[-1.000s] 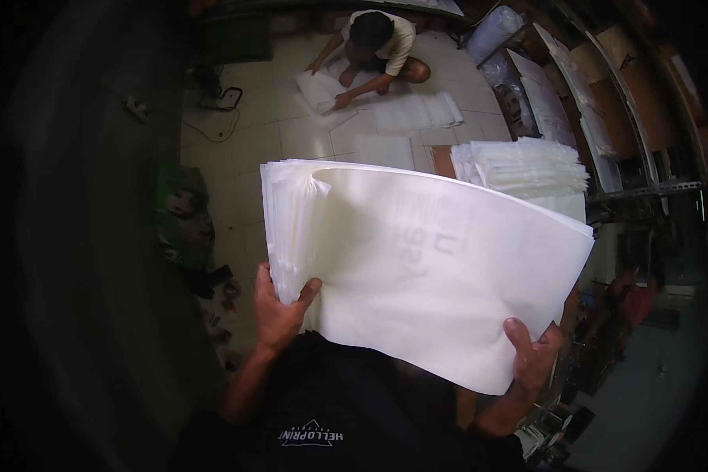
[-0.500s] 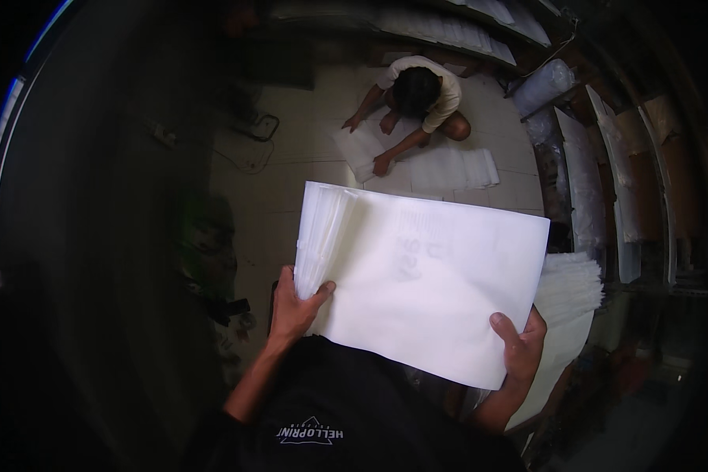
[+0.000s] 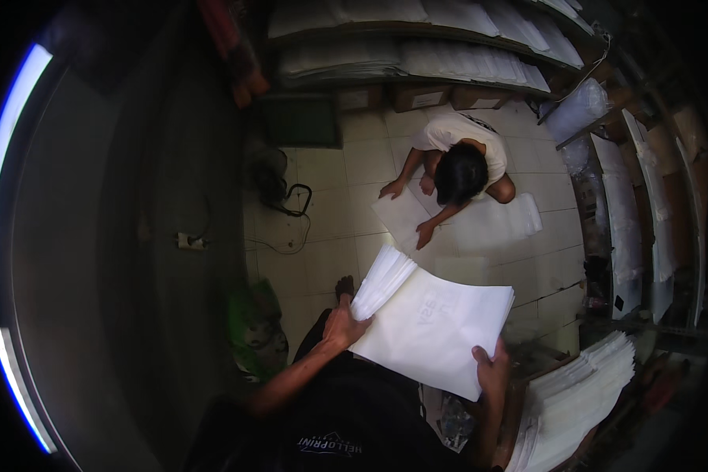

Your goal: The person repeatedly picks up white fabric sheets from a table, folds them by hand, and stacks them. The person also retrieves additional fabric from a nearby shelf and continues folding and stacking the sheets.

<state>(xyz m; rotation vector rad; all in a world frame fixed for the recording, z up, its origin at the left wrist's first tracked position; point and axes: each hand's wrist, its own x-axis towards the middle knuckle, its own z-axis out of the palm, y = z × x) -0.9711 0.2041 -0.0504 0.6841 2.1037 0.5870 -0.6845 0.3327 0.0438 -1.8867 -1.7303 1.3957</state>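
Observation:
A large bundle of white sheets [image 3: 440, 322] is held out before my body, with faint grey print showing through. My left hand [image 3: 342, 324] grips its left end, where several sheets are bunched back in a folded-over wad [image 3: 384, 282]. At the right edge, my right hand [image 3: 492, 366] pinches the sheets, thumb on top and fingers underneath. Whether they are paper or thin plastic I cannot tell. Beside my right forearm lies a thick stack of similar white sheets [image 3: 574, 401].
Ahead, a person [image 3: 460, 169] squats on the tiled floor [image 3: 326, 169], both hands on a white sheet [image 3: 401, 216]. Loaded shelves [image 3: 417, 67] line the far wall. A green bag [image 3: 258, 326] and a wall socket [image 3: 191, 241] are at left. White panels [image 3: 617, 220] stand at right.
The view has tilted up, showing more of the far shelves. The held sheets now sit lower and look smaller, their left end swung away from me. Both hands keep their grip.

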